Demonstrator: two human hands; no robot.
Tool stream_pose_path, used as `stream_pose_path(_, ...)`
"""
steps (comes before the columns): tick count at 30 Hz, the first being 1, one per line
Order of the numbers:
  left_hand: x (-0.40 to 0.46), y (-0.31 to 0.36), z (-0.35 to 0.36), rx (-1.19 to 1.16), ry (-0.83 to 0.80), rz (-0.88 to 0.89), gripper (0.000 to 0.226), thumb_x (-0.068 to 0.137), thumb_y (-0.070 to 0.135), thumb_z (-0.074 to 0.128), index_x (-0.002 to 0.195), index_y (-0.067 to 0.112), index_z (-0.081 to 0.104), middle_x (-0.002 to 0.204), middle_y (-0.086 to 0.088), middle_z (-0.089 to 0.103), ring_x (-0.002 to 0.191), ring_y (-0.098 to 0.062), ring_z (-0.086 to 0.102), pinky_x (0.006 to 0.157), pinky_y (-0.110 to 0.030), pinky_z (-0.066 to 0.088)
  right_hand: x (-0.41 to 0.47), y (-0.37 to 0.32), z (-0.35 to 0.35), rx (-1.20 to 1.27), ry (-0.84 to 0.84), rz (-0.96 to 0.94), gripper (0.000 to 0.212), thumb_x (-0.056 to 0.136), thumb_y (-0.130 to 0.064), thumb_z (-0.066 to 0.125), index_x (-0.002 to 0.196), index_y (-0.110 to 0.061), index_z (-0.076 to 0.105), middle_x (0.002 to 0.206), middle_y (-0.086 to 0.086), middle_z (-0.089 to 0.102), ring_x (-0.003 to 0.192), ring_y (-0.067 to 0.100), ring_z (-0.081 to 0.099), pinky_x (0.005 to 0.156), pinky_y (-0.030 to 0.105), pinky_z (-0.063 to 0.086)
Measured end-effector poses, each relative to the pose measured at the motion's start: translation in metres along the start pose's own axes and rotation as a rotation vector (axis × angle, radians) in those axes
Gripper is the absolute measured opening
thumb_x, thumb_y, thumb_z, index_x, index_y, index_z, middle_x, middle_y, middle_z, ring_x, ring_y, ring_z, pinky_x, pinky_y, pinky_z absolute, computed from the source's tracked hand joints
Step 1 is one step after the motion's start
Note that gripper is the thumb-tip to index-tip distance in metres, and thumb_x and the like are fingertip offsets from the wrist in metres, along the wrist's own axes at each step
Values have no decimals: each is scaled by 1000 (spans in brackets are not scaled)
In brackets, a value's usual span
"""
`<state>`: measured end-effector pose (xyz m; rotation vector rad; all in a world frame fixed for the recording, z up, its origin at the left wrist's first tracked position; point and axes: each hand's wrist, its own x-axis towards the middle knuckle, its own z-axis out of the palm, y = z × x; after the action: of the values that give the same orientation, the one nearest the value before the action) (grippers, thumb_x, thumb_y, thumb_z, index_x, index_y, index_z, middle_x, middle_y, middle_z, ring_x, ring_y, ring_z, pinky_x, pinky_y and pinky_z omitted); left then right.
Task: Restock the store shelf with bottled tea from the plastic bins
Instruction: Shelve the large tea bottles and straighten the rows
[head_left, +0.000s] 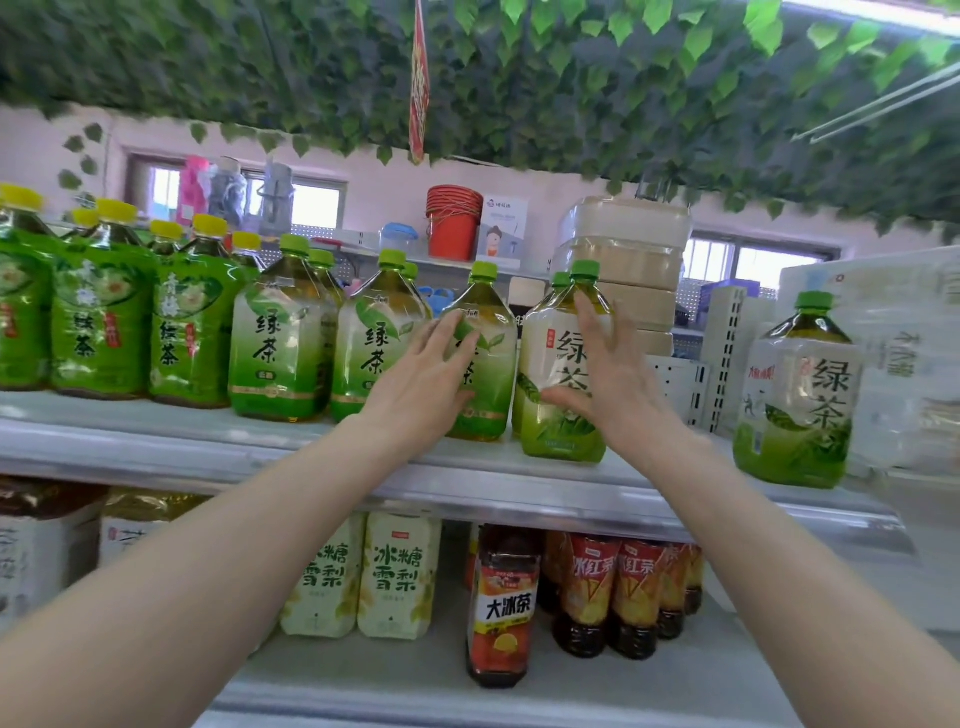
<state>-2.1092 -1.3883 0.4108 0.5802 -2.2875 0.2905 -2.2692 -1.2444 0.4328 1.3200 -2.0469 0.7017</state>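
Clearly mid-placement on the upper shelf (218, 441): left hand (421, 384) spread flat, fingers straight, against the label of a green tea bottle (485, 364) in the front row; right hand (605, 379) also spread, fingers straight along the right side of the neighbouring green tea bottle (558, 395), thumb reaching across its lower label. Neither hand really clamped, more steadying and nudging, and the two held apart with a bottle each.

Best handled, by the look of it, like so: push low on the bodies rather than at the green caps, since tall bottles tip when shoved high; slide both back and leftward until touching the row, labels facing out, bases flat and clear of the shelf lip. Then bring over the lone bottle (797, 395) standing well apart at the right to close the gap.

Hidden or unclear: no plastic bins in view, so remaining stock impossible to judge. Depth of the rows behind the front bottles mostly masked. Exact contact of the right fingertips blurred. Lower shelf (415, 686) bottles partly cut off by both forearms.
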Motion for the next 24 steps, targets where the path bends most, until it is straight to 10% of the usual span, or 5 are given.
stream_pose_path(24, 4, 3, 6, 67, 11, -21, 71, 98, 34, 53, 156, 19, 14, 164, -3, -4, 150, -30, 3, 110, -47, 36, 30, 20, 32, 38, -20, -12, 106, 83, -42, 74, 159, -24, 1, 160, 19, -6, 150, 39, 3, 120, 48, 15)
